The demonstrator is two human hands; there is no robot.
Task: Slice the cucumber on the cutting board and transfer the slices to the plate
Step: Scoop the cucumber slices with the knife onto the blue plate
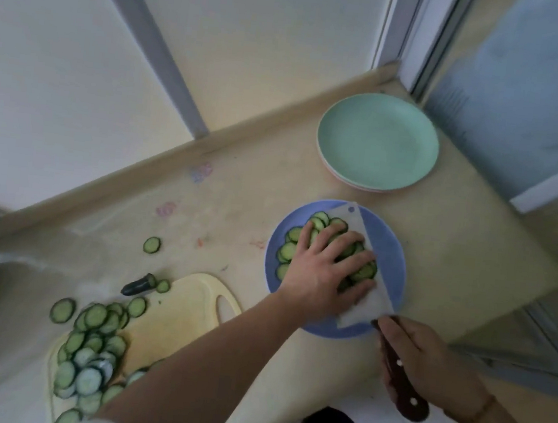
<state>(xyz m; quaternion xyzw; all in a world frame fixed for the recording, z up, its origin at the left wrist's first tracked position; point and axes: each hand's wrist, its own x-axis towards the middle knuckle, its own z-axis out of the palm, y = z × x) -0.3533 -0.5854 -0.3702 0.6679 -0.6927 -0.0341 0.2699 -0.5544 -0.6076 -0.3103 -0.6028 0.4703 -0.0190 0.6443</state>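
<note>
— Board position?
— Lying left of the plate; slices are sitting on its left part, stub at its far edge.
— And the stack?
— Standing behind the plate.

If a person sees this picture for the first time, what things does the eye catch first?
First, the left hand pressing cucumber slices against a cleaver blade over the blue plate, mid-counter. The right hand grips the cleaver's handle. Lower left, many slices cover the yellow cutting board; green plates stand behind.

Dim, soft blur, wide-angle edge warp.
</note>
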